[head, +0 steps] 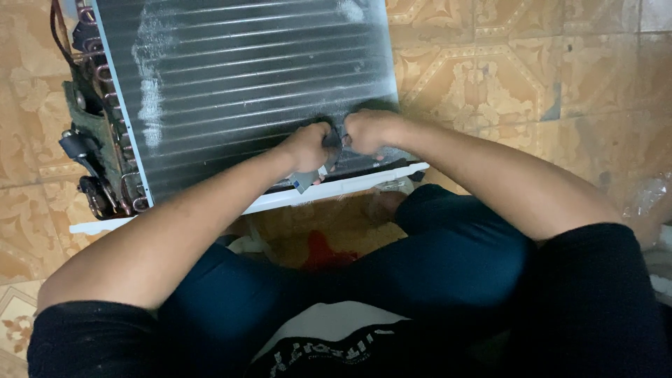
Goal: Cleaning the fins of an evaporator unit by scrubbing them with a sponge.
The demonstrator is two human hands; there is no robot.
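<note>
Two bare hands meet at the near edge of a finned coil panel, a dark grey air-conditioner heat exchanger lying flat on the tiled floor. The left hand is clenched into a fist, its grip closed on a small grey tool whose lower end juts out below the fingers toward the person. The right hand is also clenched, just beside the left and touching the fins at the same spot; what its grip holds, if anything, cannot be told, since the fingers hide it. Between the two fists sits a dark patch of fins.

White, dusty streaks mark the panel on its left part and along the far edge. A white frame strip runs along the near edge of the panel, just below the hands. Copper tube bends and dark fittings line the left side of the panel. Near the person's dark-clad knees, a red blotch shows on the floor.
</note>
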